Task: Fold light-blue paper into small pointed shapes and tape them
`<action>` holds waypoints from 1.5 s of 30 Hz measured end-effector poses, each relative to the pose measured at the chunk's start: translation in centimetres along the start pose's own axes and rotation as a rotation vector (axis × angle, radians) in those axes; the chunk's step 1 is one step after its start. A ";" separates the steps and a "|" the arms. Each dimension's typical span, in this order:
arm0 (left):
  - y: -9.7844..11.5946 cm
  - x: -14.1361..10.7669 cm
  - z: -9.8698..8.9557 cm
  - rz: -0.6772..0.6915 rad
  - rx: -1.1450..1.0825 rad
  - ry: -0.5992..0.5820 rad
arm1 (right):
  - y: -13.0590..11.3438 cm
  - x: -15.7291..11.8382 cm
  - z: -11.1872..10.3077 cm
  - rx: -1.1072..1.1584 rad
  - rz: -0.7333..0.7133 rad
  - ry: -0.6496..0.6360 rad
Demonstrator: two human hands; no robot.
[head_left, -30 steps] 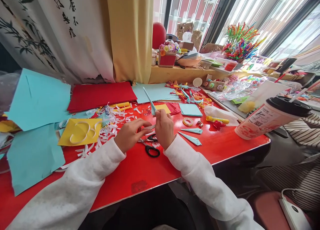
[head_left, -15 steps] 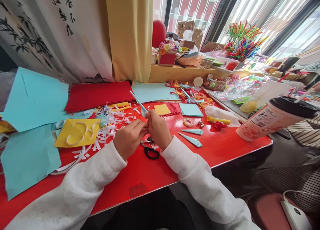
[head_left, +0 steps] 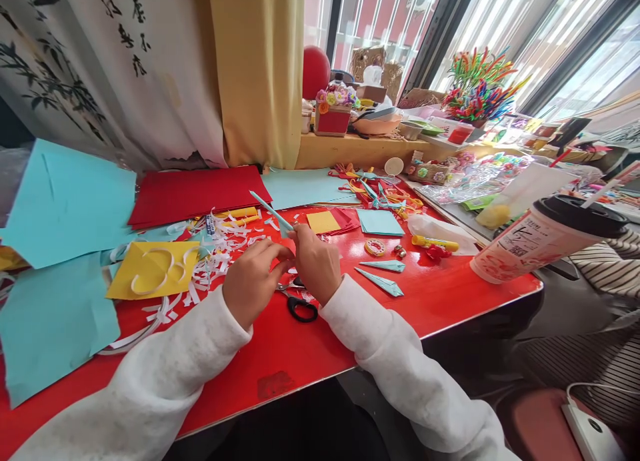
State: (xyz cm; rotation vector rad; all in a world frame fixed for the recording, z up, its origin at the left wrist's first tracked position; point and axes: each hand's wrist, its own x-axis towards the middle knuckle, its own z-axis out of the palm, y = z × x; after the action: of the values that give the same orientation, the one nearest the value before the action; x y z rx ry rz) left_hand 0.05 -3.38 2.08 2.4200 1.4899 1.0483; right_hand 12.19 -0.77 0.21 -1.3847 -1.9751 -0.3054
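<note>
My right hand [head_left: 317, 261] is closed on a narrow folded light-blue paper piece [head_left: 271, 211], whose pointed end sticks out up and to the left. Close beside it on the left, my left hand [head_left: 256, 281] has its thumb and forefinger bent toward the paper's lower end; whether they touch it is hidden. Black-handled scissors [head_left: 302, 309] lie on the red table just below the hands. To the right rest two folded blue paper cones [head_left: 383, 282], a roll of tape [head_left: 375, 247] and a stack of blue squares [head_left: 380, 222].
White paper shreds [head_left: 213, 264] and a yellow sheet [head_left: 153, 269] lie left, with large blue sheets [head_left: 75, 201] beyond. Red sheets [head_left: 197, 194] are at the back. A large lidded cup [head_left: 530, 241] stands right, near a yellow glue stick [head_left: 435, 243].
The left thumb and forefinger have parted a little and the left hand has drawn slightly back left. The blue paper's tip has swung lower and to the left.
</note>
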 end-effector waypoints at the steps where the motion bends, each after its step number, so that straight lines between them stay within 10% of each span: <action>1: 0.0 0.0 0.0 0.004 0.004 -0.005 | 0.0 0.0 0.0 0.001 -0.004 -0.006; 11: 0.6 -0.1 -0.4 0.170 0.159 0.131 | -0.6 0.1 -1.1 0.088 0.080 0.002; 19: 0.8 -0.8 -1.3 0.556 0.441 0.301 | -0.9 0.7 -2.2 0.289 0.175 -0.031; 25: 0.3 -1.0 -2.0 0.737 0.526 0.207 | -1.0 0.8 -2.4 0.427 0.211 -0.076; 41: 1.2 -0.7 -3.3 0.537 0.169 -0.227 | -0.2 1.0 -2.1 0.606 0.277 -0.062; 45: 1.6 -1.0 -3.4 0.496 0.259 0.082 | 1.3 1.6 -1.8 0.567 0.360 0.053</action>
State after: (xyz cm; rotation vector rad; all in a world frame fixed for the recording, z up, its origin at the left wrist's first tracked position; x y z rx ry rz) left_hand -1.10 -5.85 4.89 3.0669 1.1265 1.0984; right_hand 13.79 -0.07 2.34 -1.2932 -1.5558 0.3557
